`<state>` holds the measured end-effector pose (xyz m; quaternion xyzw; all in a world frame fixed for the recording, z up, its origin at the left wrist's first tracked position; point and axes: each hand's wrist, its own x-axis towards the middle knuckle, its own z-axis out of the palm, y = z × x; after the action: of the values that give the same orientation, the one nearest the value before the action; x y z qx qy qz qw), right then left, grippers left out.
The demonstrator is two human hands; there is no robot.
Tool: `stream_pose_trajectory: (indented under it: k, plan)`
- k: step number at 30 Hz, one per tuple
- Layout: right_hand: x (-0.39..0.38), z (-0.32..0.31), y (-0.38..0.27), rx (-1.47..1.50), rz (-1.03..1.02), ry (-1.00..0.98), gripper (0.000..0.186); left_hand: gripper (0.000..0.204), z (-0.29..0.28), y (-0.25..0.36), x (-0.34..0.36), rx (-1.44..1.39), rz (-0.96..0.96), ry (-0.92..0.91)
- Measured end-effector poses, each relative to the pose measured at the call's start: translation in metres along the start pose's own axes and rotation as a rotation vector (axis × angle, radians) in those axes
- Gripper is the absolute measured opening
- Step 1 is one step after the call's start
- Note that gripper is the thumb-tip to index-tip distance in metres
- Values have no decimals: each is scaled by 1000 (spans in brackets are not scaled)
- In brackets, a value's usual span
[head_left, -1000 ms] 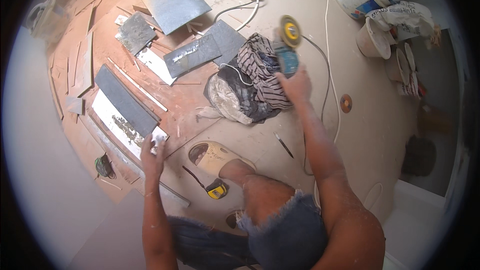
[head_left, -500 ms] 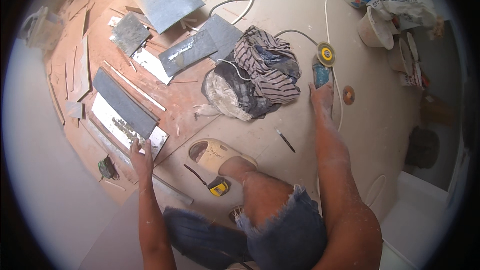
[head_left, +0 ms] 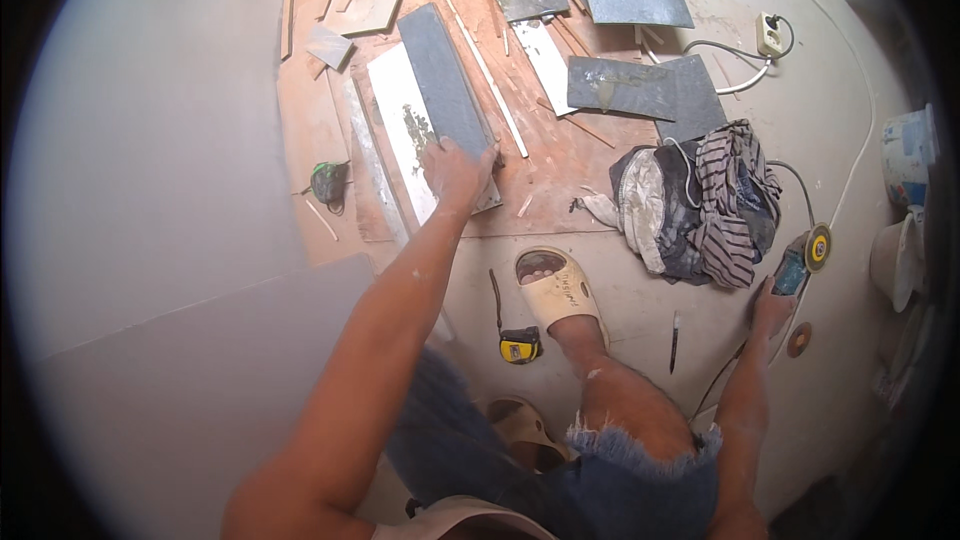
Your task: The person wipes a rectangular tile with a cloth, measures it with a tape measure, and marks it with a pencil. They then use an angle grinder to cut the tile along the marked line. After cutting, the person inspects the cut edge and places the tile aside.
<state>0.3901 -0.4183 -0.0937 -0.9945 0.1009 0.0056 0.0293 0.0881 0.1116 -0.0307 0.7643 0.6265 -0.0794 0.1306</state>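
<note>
A long dark grey tile strip [head_left: 445,75] lies on a white, stained tile [head_left: 398,105]. My left hand [head_left: 458,175] is over the near end of the grey strip, fingers at its left edge and thumb at its right, gripping it across its width. At the far right, my right hand [head_left: 773,308] is closed round the body of a teal angle grinder [head_left: 792,272]. The grinder's disc [head_left: 818,248] points away from me, and its yellow centre faces up. A loose cutting disc [head_left: 800,340] lies on the floor beside that hand.
Striped cloth [head_left: 735,205] and dark clothing are heaped between my hands. Near my sandalled foot [head_left: 560,290] lie a yellow tape measure [head_left: 519,345] and a pen [head_left: 675,340]. Tile pieces [head_left: 620,88] and a power socket block [head_left: 769,35] are farther off. Buckets [head_left: 908,160] stand right.
My view has swung left. My left hand has reached forward from the tiles' near edge and taken hold of the grey strip's end. My right hand still holds the grinder.
</note>
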Motion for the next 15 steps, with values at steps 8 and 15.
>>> stream_pose_trajectory:
  k: [8,15]
  plan:
    - [5,6,38,71,43,-112,88,121,20,21,30,-51,-216,-78]
    - [-7,5,37,93,-23,-66,89,120,10,8,33,-180,-281,-82]
